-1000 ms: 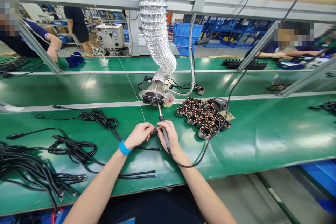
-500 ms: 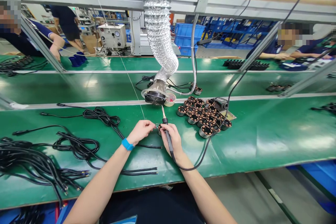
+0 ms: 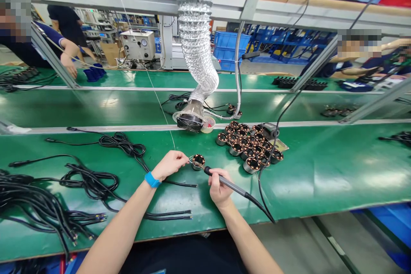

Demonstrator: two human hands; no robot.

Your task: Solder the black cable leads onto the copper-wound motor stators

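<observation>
A single copper-wound motor stator (image 3: 198,162) stands on the green bench between my hands. My right hand (image 3: 221,186) is closed around a soldering iron (image 3: 231,185), its tip pointing left at the stator's near rim. My left hand (image 3: 171,165) is pinched just left of the stator, holding a thin solder wire (image 3: 164,113) that runs down from overhead. Fine wire ends show between my left fingertips and the stator; exactly what they join is too small to tell. A blue band (image 3: 152,180) circles my left wrist.
More stators (image 3: 248,145) stand grouped at the right beside a dark metal block (image 3: 270,129). Black cables (image 3: 35,205) lie in bundles at the left. A fume fan (image 3: 190,122) hangs from a foil duct (image 3: 196,30) beside a tape roll (image 3: 208,125). Other people work across the bench.
My right hand has moved right and down, and the soldering iron has swung from pointing upward to pointing left at the stator. The stator is now uncovered. My left hand stays nearly in place.
</observation>
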